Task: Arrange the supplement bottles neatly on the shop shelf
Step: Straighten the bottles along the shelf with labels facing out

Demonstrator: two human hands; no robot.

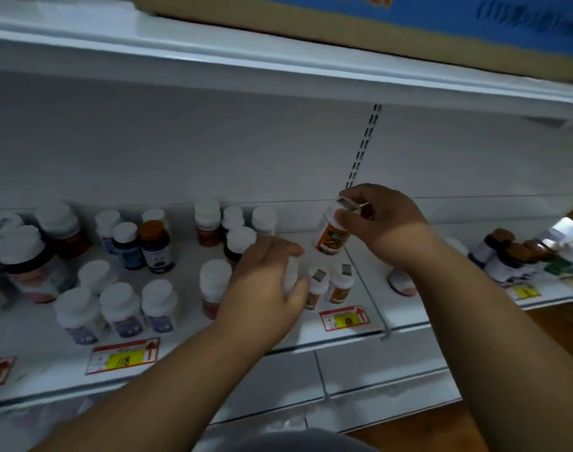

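Supplement bottles are standing in loose rows on the white shop shelf, left of its wire divider. The right hand is gripping an orange-labelled bottle by its white cap, tilted, above the shelf just left of the divider. The left hand is curling around a white bottle standing further left of the divider.

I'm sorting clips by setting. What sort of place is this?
Most likely a shop aisle, perhaps a pharmacy: a white shelf carries rows of supplement bottles, price tags line its front edge, and a cardboard box sits on the shelf above.
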